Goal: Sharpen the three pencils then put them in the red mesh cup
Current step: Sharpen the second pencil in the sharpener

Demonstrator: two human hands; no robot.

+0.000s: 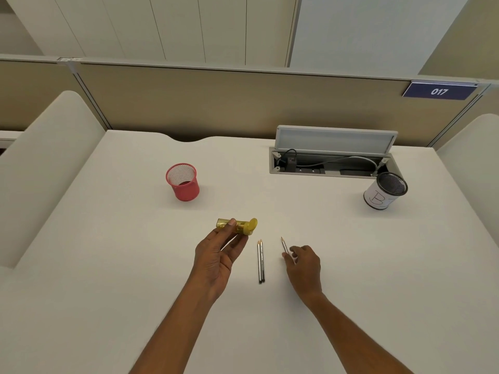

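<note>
My left hand (218, 255) grips a yellow translucent sharpener (239, 226) just above the white desk, its round end pointing right. Two grey pencils (260, 261) lie side by side on the desk between my hands, tips pointing away from me. My right hand (303, 265) pinches a third pencil (284, 244) near its middle, tip up and away. The red mesh cup (183, 182) stands upright at the far left of the desk and looks empty.
A black mesh cup with a white label (384, 190) stands at the far right. Behind it an open cable tray (328, 160) with its lid up holds plugs and cords. White side panels (46, 157) flank the desk (135, 265).
</note>
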